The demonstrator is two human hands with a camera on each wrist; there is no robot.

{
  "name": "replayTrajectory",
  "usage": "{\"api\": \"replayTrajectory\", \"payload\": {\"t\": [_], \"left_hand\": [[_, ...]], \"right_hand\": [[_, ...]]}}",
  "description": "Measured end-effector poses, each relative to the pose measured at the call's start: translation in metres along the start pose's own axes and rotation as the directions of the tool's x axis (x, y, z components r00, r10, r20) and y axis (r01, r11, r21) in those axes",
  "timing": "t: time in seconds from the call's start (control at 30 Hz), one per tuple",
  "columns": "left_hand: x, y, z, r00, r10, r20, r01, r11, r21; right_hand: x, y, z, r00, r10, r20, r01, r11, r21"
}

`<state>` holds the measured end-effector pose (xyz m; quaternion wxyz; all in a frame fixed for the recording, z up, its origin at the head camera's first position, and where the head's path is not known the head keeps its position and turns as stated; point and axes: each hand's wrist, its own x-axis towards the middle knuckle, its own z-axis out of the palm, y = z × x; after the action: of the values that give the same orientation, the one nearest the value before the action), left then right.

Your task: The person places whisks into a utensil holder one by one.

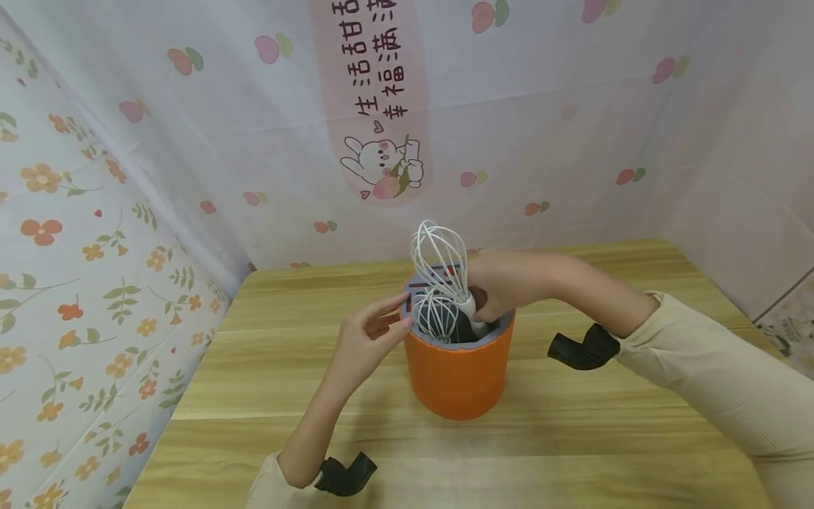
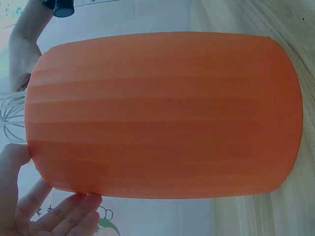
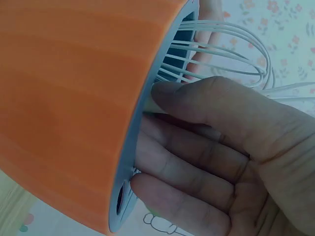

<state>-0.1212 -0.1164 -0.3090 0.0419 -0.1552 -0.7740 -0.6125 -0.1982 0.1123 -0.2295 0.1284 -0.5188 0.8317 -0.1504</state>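
An orange utensil holder [image 1: 458,375] with a grey slotted top stands upright on the table. My right hand [image 1: 511,279] reaches in from the right and pinches the pale handle of the larger whisk [image 1: 468,309], its wire loops pointing up. The handle's lower end is hidden inside the holder. A smaller whisk [image 1: 436,318] sits in the top at the front left, wires upward. My left hand [image 1: 369,339] touches the holder's left side at the rim with fairly straight fingers; in the left wrist view its thumb [image 2: 17,155] lies at the rim and the fingertips [image 2: 93,197] against the wall.
The wood-grain table [image 1: 286,353] extends around the holder. A printed curtain [image 1: 254,127] hangs behind it and a floral one [image 1: 95,283] at the left. Black mounts sit at the left wrist [image 1: 346,475] and right wrist [image 1: 584,348].
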Motion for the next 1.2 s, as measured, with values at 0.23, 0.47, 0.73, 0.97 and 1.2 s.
{"api": "replayTrajectory", "payload": {"t": [0.23, 0.47, 0.73, 0.97, 1.2], "left_hand": [[0.002, 0.0, 0.003, 1.0, 0.018, 0.012, -0.018, 1.0, -0.021], [0.004, 0.002, 0.005, 1.0, -0.012, 0.019, 0.013, 1.0, -0.017], [0.009, -0.015, 0.005, 1.0, 0.002, 0.018, -0.001, 1.0, -0.029], [0.013, -0.031, 0.005, 0.999, 0.034, -0.002, -0.034, 0.999, -0.021], [0.013, -0.032, 0.004, 0.999, 0.039, 0.008, -0.038, 0.999, -0.017]], "right_hand": [[-0.003, 0.002, -0.002, 1.0, 0.024, 0.009, -0.025, 0.998, 0.06], [-0.015, 0.008, -0.004, 0.998, 0.057, -0.028, -0.05, 0.977, 0.205], [-0.029, 0.011, -0.011, 0.992, 0.127, -0.011, -0.118, 0.946, 0.302], [-0.039, 0.011, -0.014, 0.982, 0.189, 0.003, -0.182, 0.94, 0.288], [-0.045, 0.009, -0.013, 0.976, 0.218, -0.02, -0.204, 0.938, 0.282]]}}
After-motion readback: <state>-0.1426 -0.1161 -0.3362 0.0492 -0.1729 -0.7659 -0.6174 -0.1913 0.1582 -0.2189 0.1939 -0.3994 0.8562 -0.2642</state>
